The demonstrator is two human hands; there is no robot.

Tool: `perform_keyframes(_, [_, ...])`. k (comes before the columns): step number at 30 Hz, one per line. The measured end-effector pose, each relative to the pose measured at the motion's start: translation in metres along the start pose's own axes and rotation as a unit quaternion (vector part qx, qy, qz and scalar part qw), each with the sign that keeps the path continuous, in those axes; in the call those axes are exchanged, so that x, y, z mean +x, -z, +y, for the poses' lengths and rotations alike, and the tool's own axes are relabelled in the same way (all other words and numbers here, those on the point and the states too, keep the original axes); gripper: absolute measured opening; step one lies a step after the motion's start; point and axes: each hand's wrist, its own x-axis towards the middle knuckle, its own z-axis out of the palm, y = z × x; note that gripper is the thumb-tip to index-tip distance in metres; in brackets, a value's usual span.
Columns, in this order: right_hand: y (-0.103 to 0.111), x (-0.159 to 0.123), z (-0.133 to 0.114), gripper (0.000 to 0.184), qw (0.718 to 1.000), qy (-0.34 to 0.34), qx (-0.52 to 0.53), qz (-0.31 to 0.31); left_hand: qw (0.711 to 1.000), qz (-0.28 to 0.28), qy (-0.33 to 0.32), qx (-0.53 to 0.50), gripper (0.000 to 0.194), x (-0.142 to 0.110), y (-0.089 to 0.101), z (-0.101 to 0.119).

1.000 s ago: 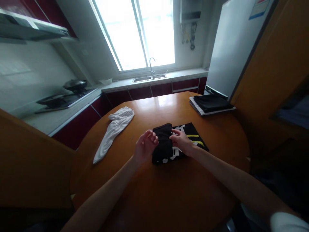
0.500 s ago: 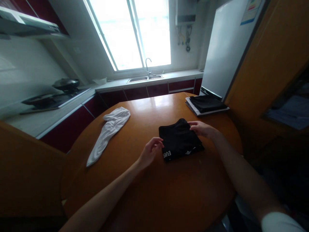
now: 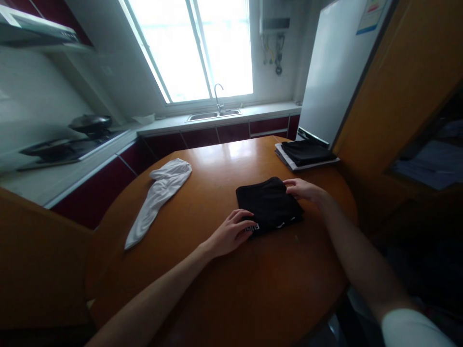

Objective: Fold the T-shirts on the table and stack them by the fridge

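A folded black garment (image 3: 269,200) with white lettering and small white marks along its near edge lies on the wooden table in front of me. My left hand (image 3: 235,232) is at its near left corner, fingers apart and bent over the cloth, partly covering the lettering. At the far right edge of the garment, my right hand (image 3: 302,189) touches the fabric with loosely bent fingers; its lower fingers are partly hidden. To the left lies a crumpled white cloth piece (image 3: 157,200), long and narrow toward me.
On the table's far right is a stack of folded clothes (image 3: 307,153), black on top and white below. The rounded table (image 3: 217,188) faces a counter with a sink (image 3: 213,115). A stove with pans (image 3: 90,124) stands left, a fridge (image 3: 327,72) right.
My left hand has moved right and toward me, onto the near left corner of the black garment. My right hand stays at the far right edge. The view has shifted slightly.
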Motion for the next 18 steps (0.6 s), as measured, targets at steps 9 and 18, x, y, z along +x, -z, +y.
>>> perform_keyframes(9, [-0.004,0.003,0.006,0.041,0.982,-0.005,-0.166,0.088,1.000,0.006,0.016,-0.017,0.025,0.000,0.000,0.002])
perform_keyframes(18, [-0.063,0.023,0.000,0.048,0.861,0.275,-0.347,0.252,0.984,0.121,0.125,0.044,0.037,0.048,0.000,-0.036])
